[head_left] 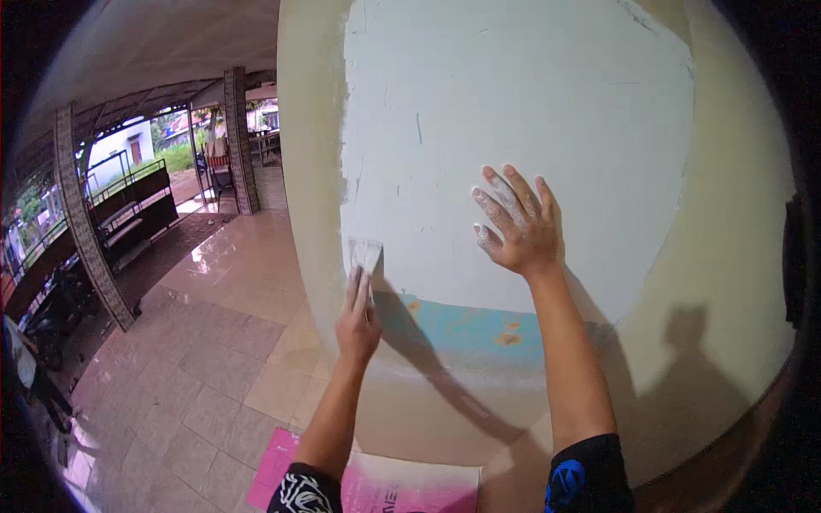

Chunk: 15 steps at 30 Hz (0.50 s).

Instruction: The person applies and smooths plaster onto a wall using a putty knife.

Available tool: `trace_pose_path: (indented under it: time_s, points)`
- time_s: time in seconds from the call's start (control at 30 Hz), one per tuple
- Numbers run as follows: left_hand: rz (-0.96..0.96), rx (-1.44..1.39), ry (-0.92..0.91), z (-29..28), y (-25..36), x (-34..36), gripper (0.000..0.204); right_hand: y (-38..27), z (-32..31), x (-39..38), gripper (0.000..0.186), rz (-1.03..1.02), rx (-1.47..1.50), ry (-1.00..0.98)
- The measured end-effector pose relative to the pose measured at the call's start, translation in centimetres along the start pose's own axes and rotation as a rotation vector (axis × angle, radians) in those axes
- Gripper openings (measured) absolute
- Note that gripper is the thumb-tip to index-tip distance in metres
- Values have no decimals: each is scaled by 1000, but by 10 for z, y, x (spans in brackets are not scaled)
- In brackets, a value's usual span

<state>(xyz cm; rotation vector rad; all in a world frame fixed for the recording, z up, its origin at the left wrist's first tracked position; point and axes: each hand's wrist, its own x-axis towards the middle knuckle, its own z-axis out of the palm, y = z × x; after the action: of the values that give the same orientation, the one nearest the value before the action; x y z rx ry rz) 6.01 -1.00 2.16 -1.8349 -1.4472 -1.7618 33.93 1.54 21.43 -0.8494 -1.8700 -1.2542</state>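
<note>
My left hand [358,329] grips a putty knife [365,254], its wide blade up against the wall near the left edge of a large white plastered patch [513,94]. Fingers spread, my right hand [523,227] is at the patch, right of the middle; white powder coats several of its fingers. Whether its palm presses on the wall I cannot tell. Below the white area runs a band of turquoise paint [462,329] with a few brownish spots. Short scratches and small dark marks show in the white surface.
Yellowish wall paint [727,197] surrounds the patch. Pink cardboard [402,487] lies on the floor at the wall's foot. Left of the wall stretches a tiled floor [197,376] with pillars [85,214] and a dark railing [128,209]. A person [38,368] stands at the far left edge.
</note>
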Motion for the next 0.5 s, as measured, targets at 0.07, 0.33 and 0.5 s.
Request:
trace_pose_path:
  time_s: [0.07,0.33,0.5]
  points:
    - [166,42,99,-9,17,42,64,2,3,0,46,4,-5,21]
    - [112,35,30,2,-14,-38,69,2,3,5,42,20,-22,44]
    - [116,-36,0,-7,21,41,72,7,-2,-2,41,10,-9,25]
